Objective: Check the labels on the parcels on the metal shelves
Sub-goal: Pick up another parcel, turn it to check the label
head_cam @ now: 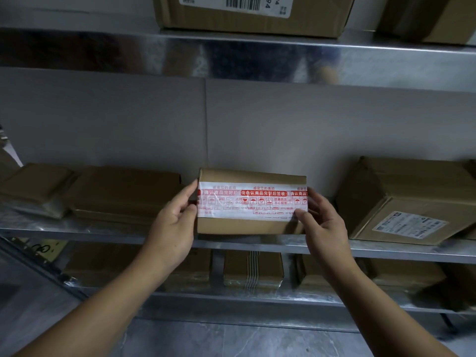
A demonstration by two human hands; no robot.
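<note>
Head view, left grip (177,217): curled round the left end of the taped parcel (251,225), thumb on the near face.
Head view, right grip (322,222): pinching the right end of the same parcel, thumb on the near face, fingers behind.
Parcel place: between the two grips, at the front edge of the middle shelf (103,231); resting or just lifted, cannot tell.
Face shown: red-and-white tape band (252,202) only; no address label in sight on this side.
Progress, as a judgement: one parcel in hand, its check apparently unfinished.
Left to do: flat parcels (123,191) left of the left grip; labelled box (381,186) right of the right grip; barcoded box (252,24) above both; striped parcel (253,269) below.
Hidden: back and underside of the held parcel.
Cut off: top of the barcoded box.
Hard to read: white label (412,225) on the labelled box, blurred.
</note>
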